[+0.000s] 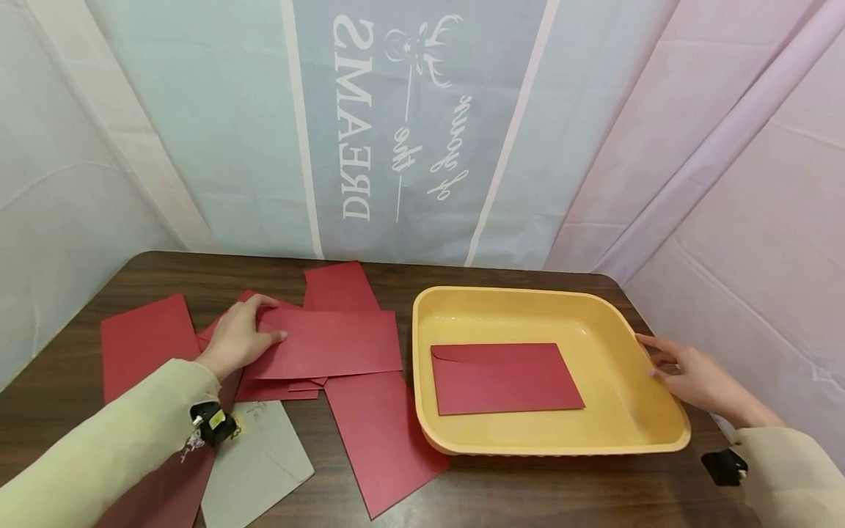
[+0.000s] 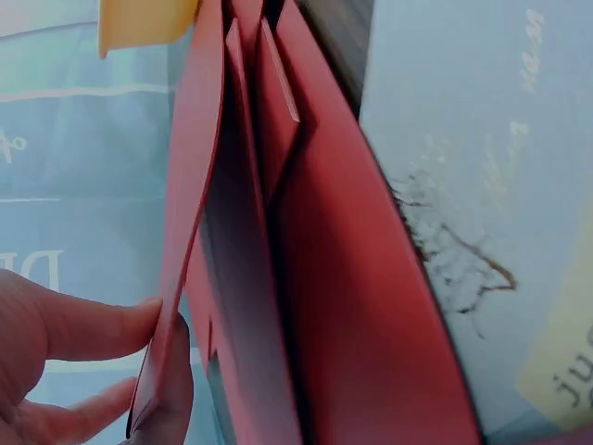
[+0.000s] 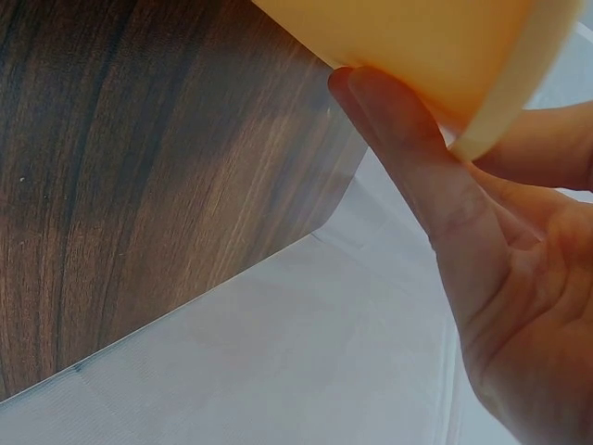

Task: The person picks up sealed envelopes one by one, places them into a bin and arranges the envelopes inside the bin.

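left hand: grip pinching red paper envelope | right hand: grip holding yellow rectangular plastic tray by its rim

sleeves: cream | left wrist unit: black, yellow label | right wrist unit: black

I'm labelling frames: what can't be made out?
Head: envelope count in the pile; the top red envelope overlaps others.
Head: whether red paper on both sides of the left sleeve is one piece; the sleeve hides the middle.
Left wrist: the full dark lettering on the grey envelope; cut off by the right edge.
Right wrist: most of the yellow tray; cut off by the top edge.
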The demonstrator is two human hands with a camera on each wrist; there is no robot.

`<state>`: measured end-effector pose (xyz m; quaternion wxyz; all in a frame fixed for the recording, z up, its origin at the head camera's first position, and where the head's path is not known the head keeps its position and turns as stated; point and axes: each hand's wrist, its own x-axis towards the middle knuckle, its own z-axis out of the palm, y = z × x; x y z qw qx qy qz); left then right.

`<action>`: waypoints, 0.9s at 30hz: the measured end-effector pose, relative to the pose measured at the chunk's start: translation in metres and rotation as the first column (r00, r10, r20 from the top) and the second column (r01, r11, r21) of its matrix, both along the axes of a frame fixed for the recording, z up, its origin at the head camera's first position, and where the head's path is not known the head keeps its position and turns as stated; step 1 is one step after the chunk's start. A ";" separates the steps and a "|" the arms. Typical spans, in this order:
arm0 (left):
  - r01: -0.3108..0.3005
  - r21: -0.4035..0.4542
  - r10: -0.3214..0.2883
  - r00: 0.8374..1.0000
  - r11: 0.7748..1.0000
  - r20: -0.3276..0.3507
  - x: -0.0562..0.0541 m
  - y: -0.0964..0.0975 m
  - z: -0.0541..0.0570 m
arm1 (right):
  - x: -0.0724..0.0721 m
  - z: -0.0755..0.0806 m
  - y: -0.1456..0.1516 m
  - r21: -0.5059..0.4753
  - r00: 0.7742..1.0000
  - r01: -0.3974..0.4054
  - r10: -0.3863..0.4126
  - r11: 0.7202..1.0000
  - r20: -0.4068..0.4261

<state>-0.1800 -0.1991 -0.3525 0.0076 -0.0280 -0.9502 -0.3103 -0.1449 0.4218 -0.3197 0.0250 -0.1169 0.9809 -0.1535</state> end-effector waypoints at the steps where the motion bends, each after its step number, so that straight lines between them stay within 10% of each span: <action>1: -0.001 0.002 0.001 1.000 1.000 0.001 0.000 0.000 0.001 | 0.000 0.000 0.000 -0.003 1.000 -0.002 0.002 1.000 0.000; 27: -0.086 0.165 0.089 0.996 0.983 -0.013 0.008 0.005 0.047 | 0.000 0.000 0.001 -0.002 1.000 -0.006 0.006 1.000 0.001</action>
